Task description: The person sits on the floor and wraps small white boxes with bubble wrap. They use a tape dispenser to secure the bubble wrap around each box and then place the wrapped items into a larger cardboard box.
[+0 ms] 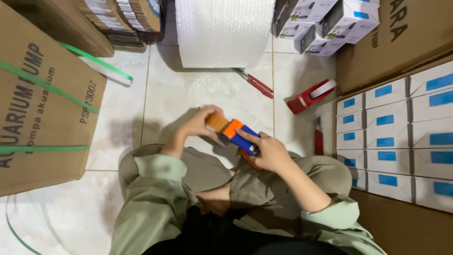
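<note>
We sit on the pale tiled floor (155, 94), looking down at both hands over our lap. Our left hand (200, 123) is wrapped round the brown-taped end of a small orange-and-blue cardboard box (233, 132), fingers curled over its top. Our right hand (268, 152) grips the blue end of the same box, index finger laid along its upper face, thumb underneath. So the box is held between both hands, tilted, just above the knees and off the floor.

Ahead of us stands a big roll of clear bubble wrap (224, 30), w/ a loose sheet of it on the tiles in front. Red-handled scissors (255, 83) lie just right of that sheet, and a red tape dispenser (310, 96) sits a bit further right. On our right, an open brown carton (401, 222) holds rows of white boxes w/ blue labels (391, 137). On our left is a large brown carton w/ green straps (42, 108).
</note>
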